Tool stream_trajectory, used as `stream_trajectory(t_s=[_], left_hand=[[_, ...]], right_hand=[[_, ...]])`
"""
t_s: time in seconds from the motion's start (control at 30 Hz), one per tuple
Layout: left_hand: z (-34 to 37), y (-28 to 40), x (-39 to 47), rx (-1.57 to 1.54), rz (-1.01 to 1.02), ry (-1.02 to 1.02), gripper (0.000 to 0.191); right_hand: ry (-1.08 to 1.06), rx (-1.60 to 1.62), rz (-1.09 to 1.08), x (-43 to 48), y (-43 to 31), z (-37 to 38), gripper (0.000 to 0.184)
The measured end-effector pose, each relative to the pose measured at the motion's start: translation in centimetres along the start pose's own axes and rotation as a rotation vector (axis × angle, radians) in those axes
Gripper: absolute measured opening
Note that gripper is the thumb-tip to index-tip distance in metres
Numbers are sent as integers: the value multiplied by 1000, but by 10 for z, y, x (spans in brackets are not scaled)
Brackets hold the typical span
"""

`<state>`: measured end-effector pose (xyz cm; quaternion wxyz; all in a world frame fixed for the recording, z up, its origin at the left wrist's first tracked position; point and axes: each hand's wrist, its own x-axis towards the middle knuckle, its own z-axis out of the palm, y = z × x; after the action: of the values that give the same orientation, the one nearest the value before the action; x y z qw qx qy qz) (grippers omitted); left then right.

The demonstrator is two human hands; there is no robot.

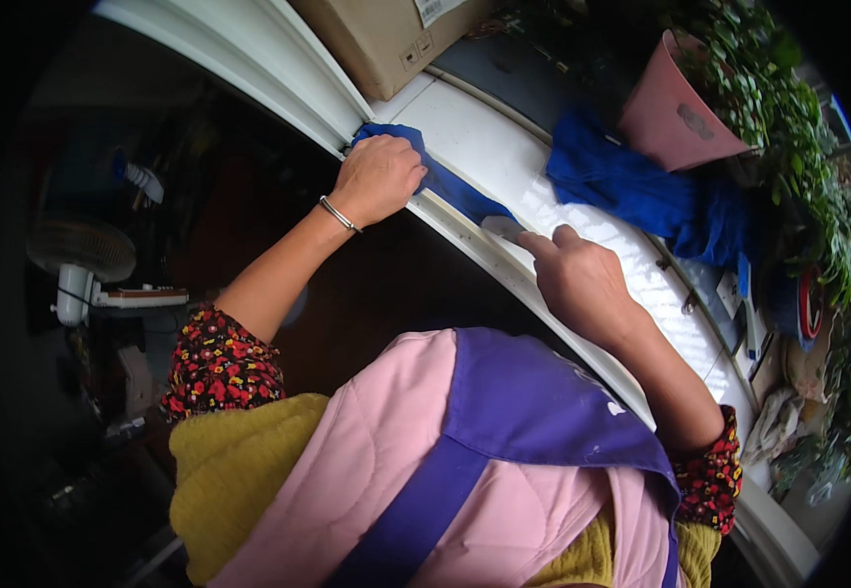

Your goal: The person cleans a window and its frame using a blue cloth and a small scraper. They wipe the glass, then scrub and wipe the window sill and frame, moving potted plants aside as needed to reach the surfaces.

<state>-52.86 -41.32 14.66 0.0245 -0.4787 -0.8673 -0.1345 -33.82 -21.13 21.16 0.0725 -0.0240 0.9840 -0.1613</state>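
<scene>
My left hand [381, 176], with a bangle at the wrist, is closed over a bunched end of a blue cloth [455, 192] at the corner of a white sliding-door or window track [462, 231]. From there the cloth stretches along the track. My right hand [576, 275] grips a tool whose handle is hidden in the fingers; its flat greyish blade, like a scraper [500, 226], presses on the cloth's other end in the track. A second blue cloth [639, 187] lies crumpled beyond the white tiled ledge [462, 132].
A cardboard box [389, 44] stands on the ledge beside the white frame [264, 59]. At the right are a pink pot [679, 110] with a leafy plant and some odds and ends. A white fan [76, 275] stands in the dim room at left.
</scene>
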Motion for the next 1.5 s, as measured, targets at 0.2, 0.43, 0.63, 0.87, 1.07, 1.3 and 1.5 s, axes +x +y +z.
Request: stream_trajectory(t_s=[0.2, 0.43, 0.63, 0.87, 1.07, 1.3, 1.5], left_hand=[[34, 36, -14, -129, -188, 346, 31], [59, 47, -17, -478, -420, 715, 47], [49, 35, -22, -490, -464, 643, 53], [39, 44, -15, -399, -498, 619, 52], [35, 32, -8, -298, -476, 633, 52], [31, 14, 5, -112, -441, 444, 33], [25, 47, -1, -188, -132, 313, 16]], right_hand=[[329, 124, -208, 35, 8, -1, 28], [110, -63, -178, 142, -11, 30, 23], [-101, -134, -155, 190, -32, 29, 16], [-378, -272, -425, 202, -8, -15, 20], [-237, -215, -274, 189, -21, -4, 16], [-296, -220, -327, 186, -12, -1, 19], [-409, -304, -292, 124, 10, -16, 20]])
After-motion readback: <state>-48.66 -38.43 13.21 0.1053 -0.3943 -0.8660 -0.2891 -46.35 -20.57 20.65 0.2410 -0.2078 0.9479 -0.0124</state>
